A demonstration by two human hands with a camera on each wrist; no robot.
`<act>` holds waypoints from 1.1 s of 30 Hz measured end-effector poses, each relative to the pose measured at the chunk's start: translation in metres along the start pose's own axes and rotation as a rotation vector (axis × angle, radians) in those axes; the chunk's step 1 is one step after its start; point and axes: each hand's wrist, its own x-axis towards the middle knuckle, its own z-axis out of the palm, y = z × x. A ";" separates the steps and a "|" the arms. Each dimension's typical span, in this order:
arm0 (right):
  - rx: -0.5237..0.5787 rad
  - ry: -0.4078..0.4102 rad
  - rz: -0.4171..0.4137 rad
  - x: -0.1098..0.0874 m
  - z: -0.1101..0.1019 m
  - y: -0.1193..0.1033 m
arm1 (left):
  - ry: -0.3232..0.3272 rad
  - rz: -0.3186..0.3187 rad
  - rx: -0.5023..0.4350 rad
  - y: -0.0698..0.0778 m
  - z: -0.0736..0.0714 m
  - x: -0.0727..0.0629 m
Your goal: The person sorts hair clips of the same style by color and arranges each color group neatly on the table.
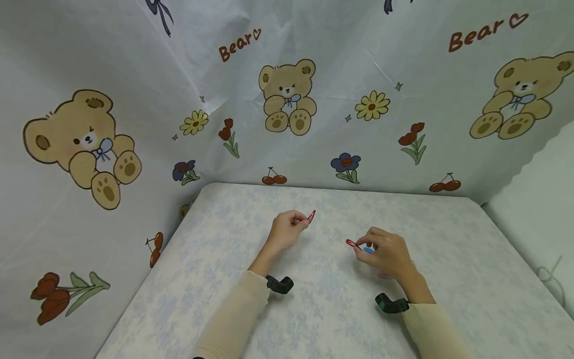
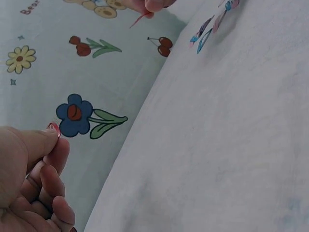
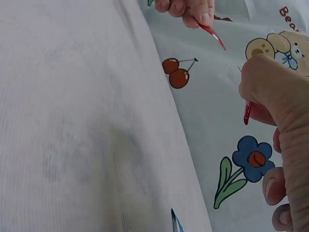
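Observation:
Between thumb and fingertips my left hand pinches a red snap hair clip, raised over the table's far middle. To its right, my right hand pinches another red hair clip that points left toward the first. The right wrist view shows this second clip partly covered by the fingers, and the left hand's clip full length. Under the right hand lie several loose hair clips, a blue one and a pink one among them, partly hidden by that hand.
A pale mottled cloth covers the table. Behind it hangs a curtain printed with bears and flowers. Black wrist cameras sit on both arms, the left one close above the table. A thin white cord hangs at the right.

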 end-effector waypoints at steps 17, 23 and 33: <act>0.069 -0.054 -0.016 0.037 0.051 -0.026 | -0.048 -0.005 0.007 -0.018 -0.040 0.008; 0.121 -0.070 -0.021 0.048 0.074 -0.035 | -0.137 -0.007 0.038 -0.028 -0.047 0.013; 0.149 -0.225 0.082 0.060 0.107 -0.050 | -0.208 0.023 0.148 -0.046 -0.054 0.017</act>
